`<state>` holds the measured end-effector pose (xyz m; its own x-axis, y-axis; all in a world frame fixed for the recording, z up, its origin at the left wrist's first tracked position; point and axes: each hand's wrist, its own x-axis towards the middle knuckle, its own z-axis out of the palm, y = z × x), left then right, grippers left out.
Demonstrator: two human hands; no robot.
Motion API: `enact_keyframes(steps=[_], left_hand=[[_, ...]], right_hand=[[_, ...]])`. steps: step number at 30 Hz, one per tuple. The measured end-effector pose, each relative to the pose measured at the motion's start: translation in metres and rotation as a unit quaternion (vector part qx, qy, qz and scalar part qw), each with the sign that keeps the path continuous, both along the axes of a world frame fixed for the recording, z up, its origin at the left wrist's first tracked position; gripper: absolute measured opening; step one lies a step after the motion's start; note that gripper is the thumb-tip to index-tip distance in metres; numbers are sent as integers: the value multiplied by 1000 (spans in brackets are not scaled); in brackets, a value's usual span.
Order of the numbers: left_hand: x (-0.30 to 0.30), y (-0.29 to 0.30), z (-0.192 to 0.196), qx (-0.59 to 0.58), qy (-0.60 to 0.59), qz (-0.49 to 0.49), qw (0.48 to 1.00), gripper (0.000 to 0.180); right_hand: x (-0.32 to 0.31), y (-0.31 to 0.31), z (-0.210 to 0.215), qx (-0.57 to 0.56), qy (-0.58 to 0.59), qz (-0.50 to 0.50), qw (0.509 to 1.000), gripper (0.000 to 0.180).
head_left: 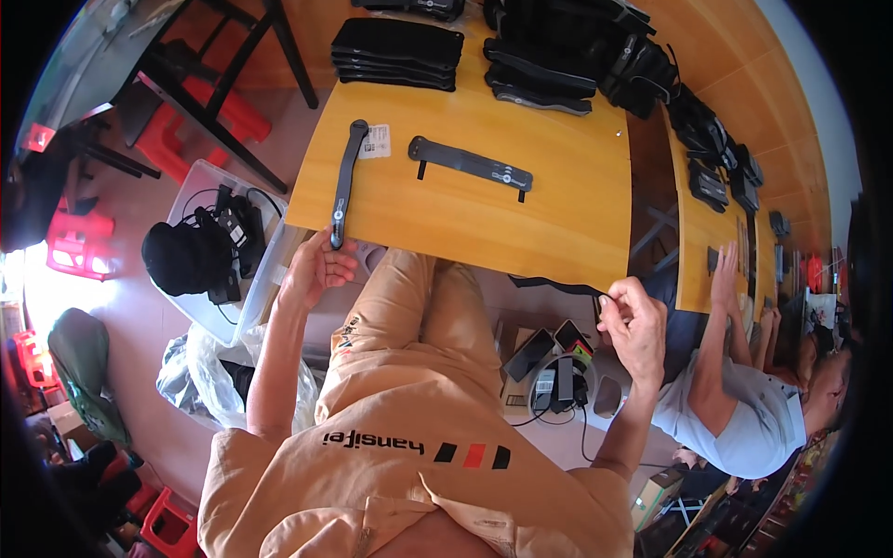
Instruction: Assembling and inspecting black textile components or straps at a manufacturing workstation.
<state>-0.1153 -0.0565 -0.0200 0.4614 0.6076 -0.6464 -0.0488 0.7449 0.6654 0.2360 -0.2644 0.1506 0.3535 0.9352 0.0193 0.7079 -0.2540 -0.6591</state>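
My left hand [316, 271] is at the table's near left edge, palm up with its fingers loosely curled. Between thumb and forefinger it holds the near end of a dark grey strap [344, 186], which lies lengthwise on the tabletop. My right hand [638, 327] is just off the near right corner, thumb and fingertips pinched together. They grip the end of a thin black strap [553, 285] that runs along below the front edge, partly hidden by it. A second grey strap [470, 165], with two short black tabs, lies across the middle of the table.
Black padded pieces [398, 51] are stacked at the table's [446, 219] far side, more beside them [539, 76]. A white label [376, 141] lies near the left strap. A clear bin [256, 307] holds black gear at left. A co-worker [730, 409] sits at right.
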Motion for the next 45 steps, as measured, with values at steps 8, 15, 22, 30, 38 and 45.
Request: enact_keyframes(steps=[8, 15, 22, 30, 38, 45], left_hand=[[1, -7, 8, 65, 129, 76, 987, 49], [27, -29, 76, 468, 175, 178, 848, 20], [121, -39, 115, 512, -53, -347, 784, 46], [88, 19, 60, 373, -94, -375, 844, 21], [109, 59, 40, 317, 65, -170, 931, 17], [133, 69, 17, 376, 152, -49, 913, 16]], right_hand=[[19, -5, -7, 58, 163, -11, 985, 11], [4, 10, -13, 35, 340, 93, 935, 14], [-50, 55, -17, 34, 309, 178, 934, 16], [-4, 55, -76, -33, 322, -10, 946, 11], [10, 106, -127, 84, 389, -109, 911, 5], [12, 134, -160, 161, 411, -167, 882, 10]])
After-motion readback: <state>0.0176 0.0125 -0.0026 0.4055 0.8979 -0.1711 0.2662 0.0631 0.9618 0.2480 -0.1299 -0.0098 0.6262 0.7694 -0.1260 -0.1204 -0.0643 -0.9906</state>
